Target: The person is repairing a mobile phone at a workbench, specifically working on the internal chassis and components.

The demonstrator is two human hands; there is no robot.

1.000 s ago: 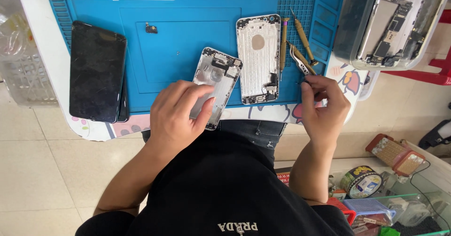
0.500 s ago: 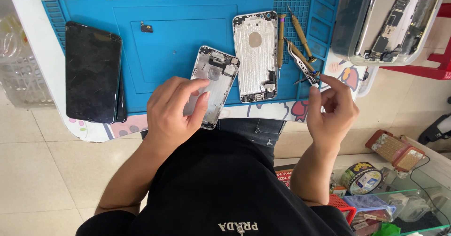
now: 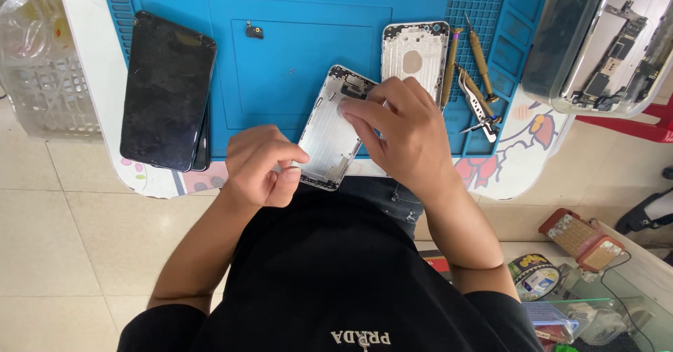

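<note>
Left hand (image 3: 261,164) grip pinching silver phone housing (image 3: 331,131), right hand (image 3: 399,131) fingertips pressing inside it.

Your left hand (image 3: 261,166) grips the near edge of the bare silver metal phone housing (image 3: 329,131) lying on the blue silicone work mat (image 3: 301,57), your right hand (image 3: 403,134) on top. A second silver housing (image 3: 413,50) sits behind, steel tweezers (image 3: 478,106) right, black phone screens (image 3: 168,89) far left.

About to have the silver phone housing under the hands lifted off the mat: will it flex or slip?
The silver phone housing looks like a thin hollow metal shell, so probably stiff and light. Its smooth face may slip. It overhangs the blue mat, so it could tip.
</note>
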